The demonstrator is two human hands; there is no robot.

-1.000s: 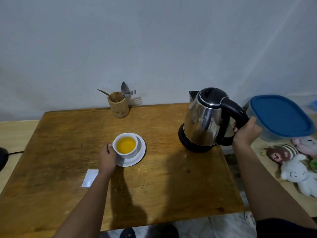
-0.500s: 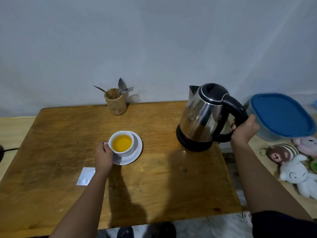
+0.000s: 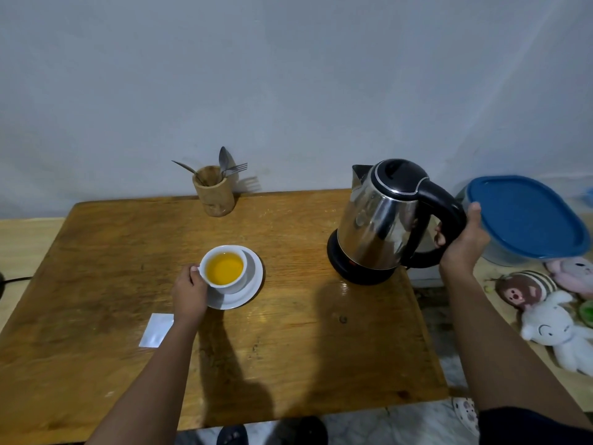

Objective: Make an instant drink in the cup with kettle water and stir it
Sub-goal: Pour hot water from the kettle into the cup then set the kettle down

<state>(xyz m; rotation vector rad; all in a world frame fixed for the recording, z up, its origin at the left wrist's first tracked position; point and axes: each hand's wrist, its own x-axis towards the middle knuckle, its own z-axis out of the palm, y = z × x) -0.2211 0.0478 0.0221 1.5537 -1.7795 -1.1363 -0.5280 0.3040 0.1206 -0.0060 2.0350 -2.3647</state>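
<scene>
A white cup [image 3: 224,269] filled with yellow-orange liquid stands on a white saucer [image 3: 252,289] at the middle of the wooden table [image 3: 96,252]. My left hand [image 3: 189,293] grips the cup at its left side by the handle. A steel kettle [image 3: 378,226] with a black lid and handle sits on its black base at the table's right. My right hand [image 3: 462,248] wraps the kettle's handle loosely, thumb inside the loop and fingers stretched up behind it. A wooden holder [image 3: 213,194] with spoons and a fork stands by the wall.
A white empty sachet [image 3: 157,329] lies near the left forearm. Off the table's right edge are a blue-lidded container [image 3: 526,216] and several plush toys [image 3: 545,316]. A dark cable end [image 3: 12,279] shows at the far left.
The kettle stays on its base. My right hand's fingers have straightened and loosened on the handle. My left hand keeps hold of the cup.
</scene>
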